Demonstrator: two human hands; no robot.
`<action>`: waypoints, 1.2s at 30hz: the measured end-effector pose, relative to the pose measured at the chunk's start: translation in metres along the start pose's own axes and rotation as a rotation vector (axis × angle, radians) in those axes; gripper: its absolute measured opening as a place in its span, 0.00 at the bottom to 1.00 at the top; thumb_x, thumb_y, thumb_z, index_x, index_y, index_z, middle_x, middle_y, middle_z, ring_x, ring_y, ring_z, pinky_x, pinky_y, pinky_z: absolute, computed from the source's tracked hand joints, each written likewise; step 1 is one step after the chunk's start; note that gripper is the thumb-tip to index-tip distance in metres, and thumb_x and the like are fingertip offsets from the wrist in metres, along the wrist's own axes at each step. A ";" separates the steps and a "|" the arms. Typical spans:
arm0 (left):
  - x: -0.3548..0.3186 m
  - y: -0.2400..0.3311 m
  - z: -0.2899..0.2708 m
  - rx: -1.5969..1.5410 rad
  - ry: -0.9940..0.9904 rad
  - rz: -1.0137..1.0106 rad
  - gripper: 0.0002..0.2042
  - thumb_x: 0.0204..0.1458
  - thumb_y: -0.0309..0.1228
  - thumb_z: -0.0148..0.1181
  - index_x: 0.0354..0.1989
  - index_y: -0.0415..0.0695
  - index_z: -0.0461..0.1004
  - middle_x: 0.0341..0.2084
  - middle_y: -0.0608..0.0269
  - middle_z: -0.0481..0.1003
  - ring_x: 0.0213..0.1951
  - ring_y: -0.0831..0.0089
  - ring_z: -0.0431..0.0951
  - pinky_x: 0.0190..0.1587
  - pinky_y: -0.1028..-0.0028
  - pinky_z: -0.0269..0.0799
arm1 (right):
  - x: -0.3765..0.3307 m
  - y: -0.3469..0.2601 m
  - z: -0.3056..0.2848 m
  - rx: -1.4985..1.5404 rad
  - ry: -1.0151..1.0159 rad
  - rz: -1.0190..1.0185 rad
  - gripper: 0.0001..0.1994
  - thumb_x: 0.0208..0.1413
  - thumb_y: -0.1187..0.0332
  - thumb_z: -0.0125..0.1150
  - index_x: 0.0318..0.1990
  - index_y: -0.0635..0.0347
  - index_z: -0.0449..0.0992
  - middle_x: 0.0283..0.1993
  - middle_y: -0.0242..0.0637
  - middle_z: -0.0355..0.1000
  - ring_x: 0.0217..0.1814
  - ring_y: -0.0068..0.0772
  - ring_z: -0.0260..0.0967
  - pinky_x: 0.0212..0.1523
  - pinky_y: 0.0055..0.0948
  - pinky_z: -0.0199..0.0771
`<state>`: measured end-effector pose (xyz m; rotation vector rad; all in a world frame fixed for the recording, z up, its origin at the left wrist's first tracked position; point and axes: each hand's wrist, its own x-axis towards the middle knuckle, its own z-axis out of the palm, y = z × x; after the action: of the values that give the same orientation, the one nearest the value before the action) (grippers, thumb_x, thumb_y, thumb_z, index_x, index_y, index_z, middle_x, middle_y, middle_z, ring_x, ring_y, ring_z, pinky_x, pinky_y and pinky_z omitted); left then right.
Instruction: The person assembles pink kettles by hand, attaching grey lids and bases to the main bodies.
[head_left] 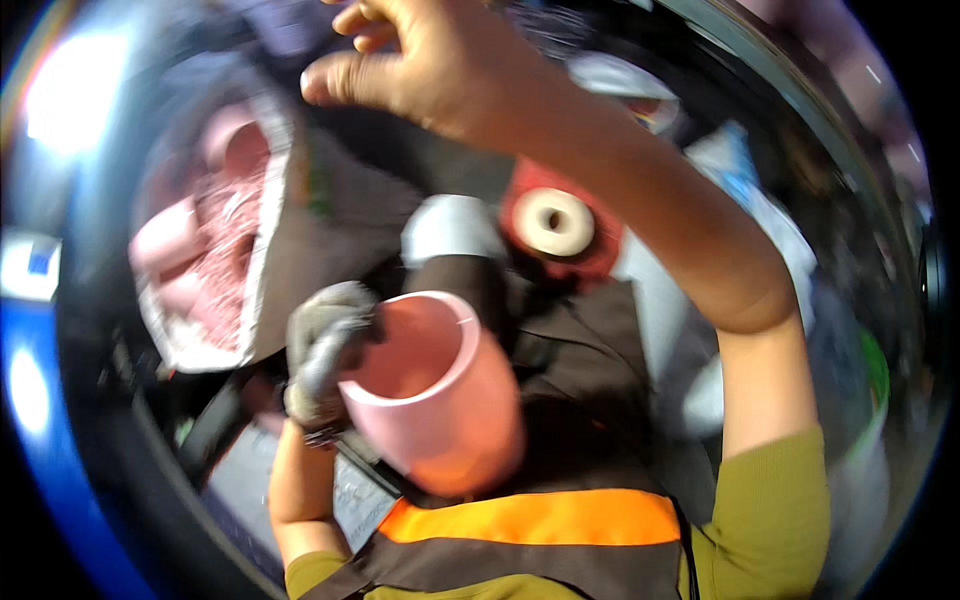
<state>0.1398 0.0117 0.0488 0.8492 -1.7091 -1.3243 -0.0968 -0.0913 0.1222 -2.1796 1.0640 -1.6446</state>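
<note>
Pink cup (435, 390) sat in the gloved left hand (325, 355), fingers curled tight over its rim. At twelve o'clock, the bare right hand (430, 60) hung half open, holding nothing.

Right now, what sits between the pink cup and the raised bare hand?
In the head view, a red reel with a white hub lies between the pink cup and the right hand.

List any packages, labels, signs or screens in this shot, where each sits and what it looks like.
Open box: upper left, left of the raised right hand; whitish torn rim, pink pieces inside.
Flat grey printed sheet: lower left, below the gloved left hand holding a pink cup; blurred.
No screens or signs can be made out.
</note>
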 end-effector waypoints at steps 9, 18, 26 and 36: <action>0.075 -0.074 0.083 0.332 -0.299 -0.148 0.13 0.60 0.31 0.49 0.43 0.32 0.73 0.32 0.55 0.74 0.32 0.69 0.74 0.35 0.68 0.70 | -0.400 -0.034 -0.294 0.147 -0.352 1.758 0.13 0.61 0.60 0.57 0.37 0.62 0.79 0.31 0.36 0.78 0.29 0.26 0.76 0.29 0.24 0.75; 0.109 -0.041 0.141 0.163 -0.746 -0.466 0.20 0.41 0.20 0.59 0.48 0.40 0.72 0.54 0.60 0.69 0.56 0.68 0.68 0.63 0.68 0.58 | -0.615 -0.118 -0.352 -0.136 0.316 2.161 0.16 0.53 0.63 0.60 0.43 0.67 0.77 0.40 0.44 0.78 0.40 0.34 0.76 0.42 0.32 0.77; 0.144 -0.040 0.154 0.466 -0.989 -0.382 0.16 0.49 0.23 0.54 0.48 0.32 0.75 0.38 0.66 0.76 0.41 0.81 0.71 0.49 0.77 0.68 | -0.734 -0.106 -0.340 -1.415 -1.157 1.340 0.17 0.53 0.68 0.49 0.49 0.60 0.77 0.54 0.42 0.72 0.66 0.39 0.59 0.72 0.43 0.42; 0.125 -0.072 0.124 0.358 -0.818 -0.304 0.16 0.45 0.26 0.62 0.44 0.34 0.78 0.33 0.65 0.77 0.37 0.77 0.74 0.45 0.76 0.70 | -0.412 -0.191 -0.308 -1.202 -0.178 0.887 0.33 0.33 0.73 0.72 0.53 0.64 0.68 0.55 0.48 0.65 0.58 0.53 0.63 0.57 0.44 0.66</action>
<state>-0.0251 -0.0592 -0.0146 0.8417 -2.5869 -1.7478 -0.3430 0.3907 0.0297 -1.6387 2.8278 -0.3563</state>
